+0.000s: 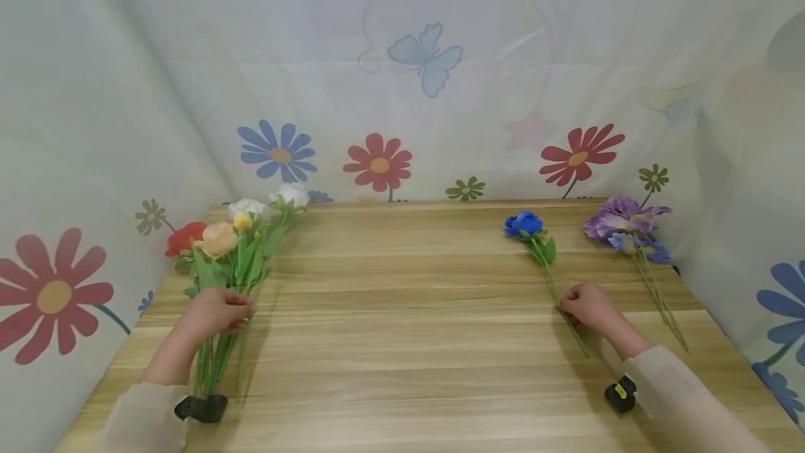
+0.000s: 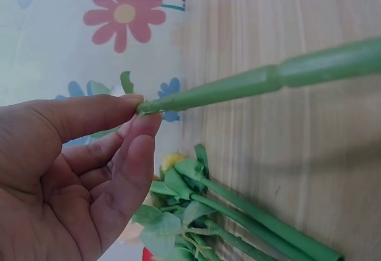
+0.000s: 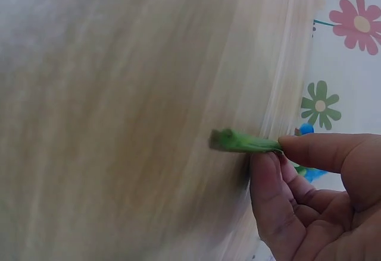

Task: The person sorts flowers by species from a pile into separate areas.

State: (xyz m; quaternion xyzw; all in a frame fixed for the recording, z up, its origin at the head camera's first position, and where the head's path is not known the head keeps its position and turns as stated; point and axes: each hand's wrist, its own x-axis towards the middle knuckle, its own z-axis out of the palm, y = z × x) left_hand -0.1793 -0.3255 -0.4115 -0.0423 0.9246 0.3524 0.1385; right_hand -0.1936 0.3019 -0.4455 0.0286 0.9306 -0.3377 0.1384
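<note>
My left hand (image 1: 216,310) pinches a green stem (image 2: 238,88) between thumb and fingertips; it leads up to a white rose (image 1: 292,194) at the back left. Beside and beneath this hand lie other flowers: a red one (image 1: 186,238), a peach rose (image 1: 219,239) and a second white one (image 1: 248,209). Over on the right, my right hand (image 1: 586,305) holds the thin stem (image 3: 247,142) of a blue rose (image 1: 523,224) between thumb and index finger. The blue bloom points toward the back of the table, its stem end toward me.
Purple flowers (image 1: 619,217) and light blue ones (image 1: 641,245) lie at the right edge, stems slanting forward. The wood-grain table (image 1: 402,313) spans between the hands. A white patterned curtain (image 1: 402,103) encloses the back and sides. A small black device (image 1: 621,395) sits at the right wrist.
</note>
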